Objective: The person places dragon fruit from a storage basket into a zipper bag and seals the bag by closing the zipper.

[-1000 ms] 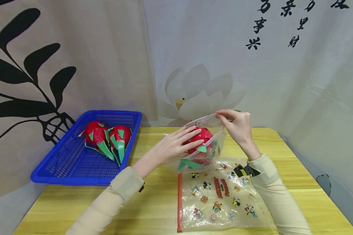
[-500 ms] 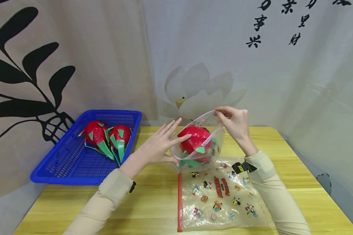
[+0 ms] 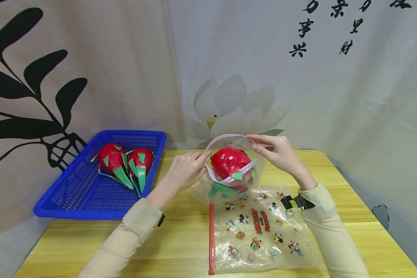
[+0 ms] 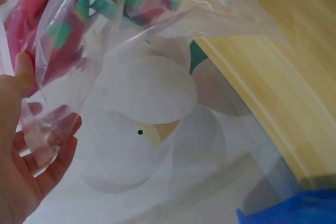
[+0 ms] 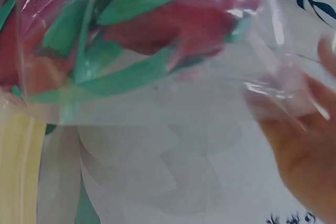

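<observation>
A clear zip bag [image 3: 213, 178] with a pink rim stands upright, its mouth spread. Inside sit red dragon fruits [image 3: 229, 159] with green scales, one above another; the lower one is partly hidden. My left hand [image 3: 185, 168] pinches the left edge of the mouth; in the left wrist view the thumb [image 4: 24, 72] is on the near side and the fingers show through the plastic. My right hand [image 3: 279, 152] grips the right edge of the rim. In the right wrist view, the fruits [image 5: 173, 22] press against the bag's wall.
A flat clear bag [image 3: 264, 241] with cartoon prints and a red slider edge lies in front on the wooden table [image 3: 180, 239]. At left a blue basket [image 3: 100, 199] holds two more dragon fruits [image 3: 141, 164]. A patterned curtain hangs behind.
My left hand has come off the fruit, drawn back to the left, and taken hold of the bag's left edge. The mouth is wider now. My right hand keeps the right edge.
</observation>
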The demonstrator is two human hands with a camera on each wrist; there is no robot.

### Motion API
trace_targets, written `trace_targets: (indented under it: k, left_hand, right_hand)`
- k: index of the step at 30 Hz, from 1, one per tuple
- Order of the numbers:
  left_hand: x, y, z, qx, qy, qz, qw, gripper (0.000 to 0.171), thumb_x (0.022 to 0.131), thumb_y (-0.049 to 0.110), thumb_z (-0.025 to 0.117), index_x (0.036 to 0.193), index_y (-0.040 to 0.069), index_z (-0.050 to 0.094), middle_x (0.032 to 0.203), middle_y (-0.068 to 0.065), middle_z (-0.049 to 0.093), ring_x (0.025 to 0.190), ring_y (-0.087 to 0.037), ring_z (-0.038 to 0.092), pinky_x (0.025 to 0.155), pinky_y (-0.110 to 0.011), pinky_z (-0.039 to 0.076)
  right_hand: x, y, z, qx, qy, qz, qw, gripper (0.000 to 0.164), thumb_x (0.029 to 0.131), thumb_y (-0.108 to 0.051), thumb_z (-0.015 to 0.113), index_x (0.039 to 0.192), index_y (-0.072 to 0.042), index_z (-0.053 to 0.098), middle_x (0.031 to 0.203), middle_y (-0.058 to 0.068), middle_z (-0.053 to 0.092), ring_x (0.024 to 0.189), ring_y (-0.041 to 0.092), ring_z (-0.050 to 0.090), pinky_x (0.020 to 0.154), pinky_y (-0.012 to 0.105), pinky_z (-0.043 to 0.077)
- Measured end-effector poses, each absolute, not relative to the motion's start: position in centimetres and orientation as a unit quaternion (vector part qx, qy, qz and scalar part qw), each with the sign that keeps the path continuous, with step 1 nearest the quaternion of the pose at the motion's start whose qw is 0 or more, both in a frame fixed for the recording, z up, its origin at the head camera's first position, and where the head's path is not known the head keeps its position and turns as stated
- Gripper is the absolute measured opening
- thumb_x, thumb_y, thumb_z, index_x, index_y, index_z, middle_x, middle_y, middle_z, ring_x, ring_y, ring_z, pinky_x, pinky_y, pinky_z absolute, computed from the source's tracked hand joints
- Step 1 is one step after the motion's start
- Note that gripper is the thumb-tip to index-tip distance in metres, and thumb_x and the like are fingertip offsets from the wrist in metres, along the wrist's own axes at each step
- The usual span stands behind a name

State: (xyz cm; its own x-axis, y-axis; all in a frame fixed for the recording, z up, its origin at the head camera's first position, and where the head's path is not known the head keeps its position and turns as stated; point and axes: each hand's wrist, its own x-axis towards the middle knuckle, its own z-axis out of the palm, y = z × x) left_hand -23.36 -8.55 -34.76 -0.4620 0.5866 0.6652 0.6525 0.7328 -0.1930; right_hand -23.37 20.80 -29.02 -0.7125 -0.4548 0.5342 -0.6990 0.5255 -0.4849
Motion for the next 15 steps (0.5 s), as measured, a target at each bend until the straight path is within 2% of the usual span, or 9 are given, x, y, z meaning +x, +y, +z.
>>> trace_targets:
  k: [3, 5, 7, 10, 13, 15]
  left_hand:
    - [-23.4, -8.5, -34.6, -0.354, -0.857, -0.062, 0.369, 0.028, 0.082, 0.02, 0.07, 0.108, 0.011, 0.069, 0.088, -0.005, 0.074, 0.067, -0.021, 0.069, 0.043, -0.026, 0.046]
    - [-23.3, -8.7, -34.4, -0.35, -0.859, -0.07, 0.367, 0.017, 0.081, 0.019, 0.07, 0.096, 0.011, 0.07, 0.081, -0.004, 0.071, 0.064, -0.02, 0.067, 0.044, -0.028, 0.047]
    - [-23.2, -8.8, -34.3, -0.346, -0.862, -0.076, 0.363, 0.009, 0.081, 0.018, 0.07, 0.085, 0.01, 0.068, 0.074, -0.002, 0.068, 0.057, -0.018, 0.062, 0.043, -0.028, 0.045]
    - [-23.2, -8.8, -34.1, -0.34, -0.867, -0.079, 0.355, 0.01, 0.081, 0.017, 0.069, 0.076, 0.01, 0.064, 0.067, -0.001, 0.063, 0.051, -0.016, 0.055, 0.041, -0.027, 0.041]
    - [-23.1, -8.8, -33.9, -0.333, -0.872, -0.081, 0.35, 0.014, 0.083, 0.02, 0.069, 0.076, 0.01, 0.063, 0.068, -0.001, 0.063, 0.051, -0.016, 0.053, 0.041, -0.025, 0.04]
    - [-23.0, -8.7, -33.7, -0.324, -0.876, -0.091, 0.346, 0.016, 0.084, 0.022, 0.07, 0.076, 0.009, 0.064, 0.068, -0.002, 0.064, 0.052, -0.016, 0.054, 0.041, -0.025, 0.041]
  right_hand:
    - [-22.6, 21.8, -29.1, 0.371, -0.863, 0.314, 0.135, 0.054, 0.077, -0.006, 0.076, 0.128, -0.002, 0.058, 0.132, 0.019, 0.058, 0.106, 0.033, 0.065, 0.085, 0.042, 0.055]
    - [-22.4, 22.3, -29.3, 0.384, -0.862, 0.293, 0.155, 0.051, 0.07, -0.002, 0.079, 0.119, 0.0, 0.064, 0.129, 0.021, 0.059, 0.104, 0.034, 0.066, 0.083, 0.041, 0.056]
    - [-22.5, 22.5, -29.6, 0.386, -0.856, 0.287, 0.191, 0.037, 0.068, 0.003, 0.079, 0.104, 0.0, 0.071, 0.12, 0.021, 0.065, 0.096, 0.033, 0.069, 0.078, 0.035, 0.057]
    - [-22.8, 22.4, -29.8, 0.39, -0.84, 0.3, 0.228, 0.02, 0.068, 0.009, 0.077, 0.086, -0.002, 0.074, 0.105, 0.019, 0.071, 0.09, 0.032, 0.071, 0.073, 0.021, 0.057]
    - [-23.1, 22.3, -29.8, 0.393, -0.83, 0.311, 0.246, 0.016, 0.069, 0.01, 0.075, 0.08, -0.002, 0.072, 0.098, 0.017, 0.073, 0.083, 0.032, 0.071, 0.071, 0.009, 0.053]
    - [-23.3, 22.2, -29.7, 0.39, -0.827, 0.318, 0.251, 0.014, 0.07, 0.011, 0.074, 0.079, -0.001, 0.071, 0.095, 0.018, 0.073, 0.082, 0.032, 0.071, 0.07, 0.006, 0.052]
